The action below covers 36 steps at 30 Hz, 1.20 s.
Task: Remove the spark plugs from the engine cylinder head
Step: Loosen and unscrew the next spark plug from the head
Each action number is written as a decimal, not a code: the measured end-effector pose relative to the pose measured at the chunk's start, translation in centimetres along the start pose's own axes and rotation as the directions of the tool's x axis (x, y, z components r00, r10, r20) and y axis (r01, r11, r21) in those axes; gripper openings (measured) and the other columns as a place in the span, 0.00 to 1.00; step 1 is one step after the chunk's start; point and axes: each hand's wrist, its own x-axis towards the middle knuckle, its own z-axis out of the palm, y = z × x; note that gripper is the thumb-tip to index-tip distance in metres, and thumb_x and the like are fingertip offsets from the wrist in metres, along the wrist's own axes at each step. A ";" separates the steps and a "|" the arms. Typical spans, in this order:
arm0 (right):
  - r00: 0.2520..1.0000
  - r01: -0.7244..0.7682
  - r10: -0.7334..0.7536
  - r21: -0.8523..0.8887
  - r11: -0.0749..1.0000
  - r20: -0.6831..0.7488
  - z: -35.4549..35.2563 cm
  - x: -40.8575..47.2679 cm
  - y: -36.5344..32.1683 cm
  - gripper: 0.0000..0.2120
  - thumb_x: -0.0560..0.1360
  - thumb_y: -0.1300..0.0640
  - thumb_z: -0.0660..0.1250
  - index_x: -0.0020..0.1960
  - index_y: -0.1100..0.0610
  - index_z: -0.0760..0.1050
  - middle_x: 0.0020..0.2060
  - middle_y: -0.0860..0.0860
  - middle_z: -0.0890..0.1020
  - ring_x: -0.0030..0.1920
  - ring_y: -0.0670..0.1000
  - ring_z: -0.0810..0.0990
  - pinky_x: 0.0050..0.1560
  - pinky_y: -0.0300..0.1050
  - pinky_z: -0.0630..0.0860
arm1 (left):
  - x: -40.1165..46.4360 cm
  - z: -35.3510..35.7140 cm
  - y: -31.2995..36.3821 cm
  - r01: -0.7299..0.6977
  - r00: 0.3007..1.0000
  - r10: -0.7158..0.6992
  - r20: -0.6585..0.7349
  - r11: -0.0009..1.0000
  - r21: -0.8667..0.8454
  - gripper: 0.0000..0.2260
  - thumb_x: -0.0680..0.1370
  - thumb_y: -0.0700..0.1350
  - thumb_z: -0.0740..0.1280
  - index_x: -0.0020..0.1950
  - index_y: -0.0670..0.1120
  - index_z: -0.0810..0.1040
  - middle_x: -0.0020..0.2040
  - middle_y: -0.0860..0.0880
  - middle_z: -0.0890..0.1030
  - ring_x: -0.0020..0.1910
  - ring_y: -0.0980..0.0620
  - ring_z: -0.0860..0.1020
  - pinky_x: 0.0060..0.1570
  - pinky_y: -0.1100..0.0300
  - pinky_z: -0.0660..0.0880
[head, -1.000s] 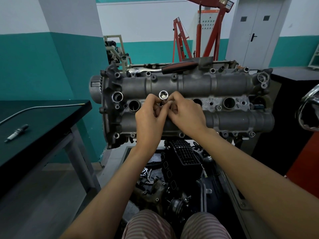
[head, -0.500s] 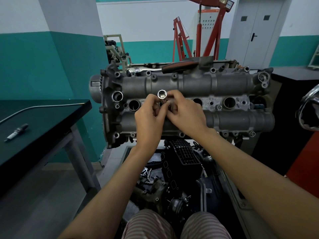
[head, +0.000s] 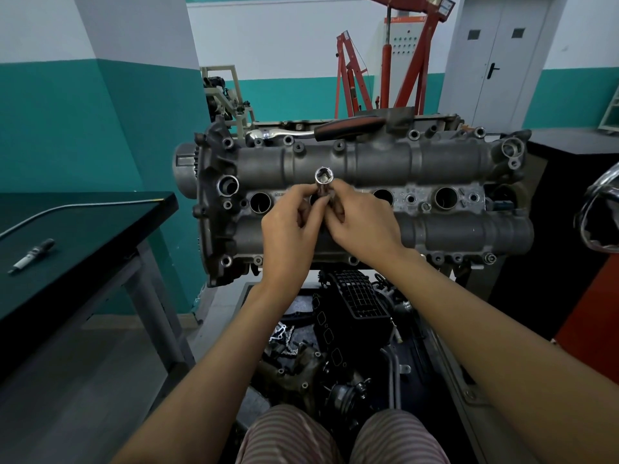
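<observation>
The grey cylinder head point(head: 435, 162) stands in front of me with a row of round plug wells. A chrome spark plug socket point(head: 324, 179) sticks up out of the second well from the left. My left hand point(head: 291, 229) and my right hand point(head: 360, 226) both pinch its shaft with the fingertips, just below its open top end. The plug itself is hidden inside the well. The leftmost well point(head: 260, 201) and two wells to the right point(head: 446, 197) are open and dark. One removed spark plug point(head: 31, 256) lies on the dark table at the left.
A ratchet with a red-black handle point(head: 348, 128) lies on top of the head behind the socket. A dark table point(head: 110, 229) with a bent metal rod point(head: 67, 209) is at the left. Loose engine parts point(head: 351, 329) sit below the head. A red engine crane point(head: 402, 61) stands behind.
The socket has risen a little out of the well between my fingertips. Both hands stay pinched on it in nearly the same place.
</observation>
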 end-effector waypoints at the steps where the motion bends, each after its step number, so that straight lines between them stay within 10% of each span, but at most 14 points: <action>1: 0.999 -0.034 0.033 0.013 0.999 0.016 0.0 0.1 0.0 0.15 0.75 0.52 0.62 0.60 0.54 0.72 0.30 0.44 0.74 0.37 0.53 0.80 0.35 0.42 0.59 | 0.0 0.1 0.1 0.025 1.000 -0.026 -0.007 0.999 -0.032 0.06 0.76 0.41 0.68 0.44 0.51 0.74 0.29 0.54 0.68 0.29 0.60 0.66 0.31 0.71 0.64; 6: 0.994 -0.105 0.102 0.046 0.993 0.049 0.2 0.3 0.5 0.08 0.75 0.52 0.63 0.50 0.55 0.72 0.26 0.42 0.68 0.32 0.47 0.72 0.32 0.43 0.58 | -0.1 0.2 0.5 0.048 0.998 -0.050 -0.026 0.997 -0.067 0.16 0.75 0.43 0.69 0.37 0.58 0.66 0.27 0.57 0.66 0.27 0.62 0.66 0.29 0.73 0.64; 12: 1.000 0.011 -0.011 0.013 1.000 0.020 -0.1 0.0 0.2 0.08 0.77 0.57 0.61 0.54 0.58 0.74 0.31 0.50 0.78 0.34 0.55 0.78 0.32 0.42 0.60 | 0.0 -0.1 -0.2 -0.027 1.000 0.026 0.011 0.998 0.065 0.04 0.77 0.41 0.67 0.51 0.48 0.78 0.30 0.55 0.68 0.31 0.59 0.67 0.33 0.72 0.64; 36: 0.997 -0.033 0.032 0.014 0.999 0.063 -0.3 0.1 0.2 0.08 0.77 0.56 0.61 0.53 0.57 0.74 0.30 0.47 0.74 0.36 0.54 0.78 0.33 0.44 0.64 | 0.0 0.3 0.6 0.080 0.996 -0.081 -0.033 0.996 -0.041 0.04 0.76 0.43 0.69 0.43 0.44 0.76 0.27 0.49 0.67 0.28 0.58 0.64 0.29 0.68 0.63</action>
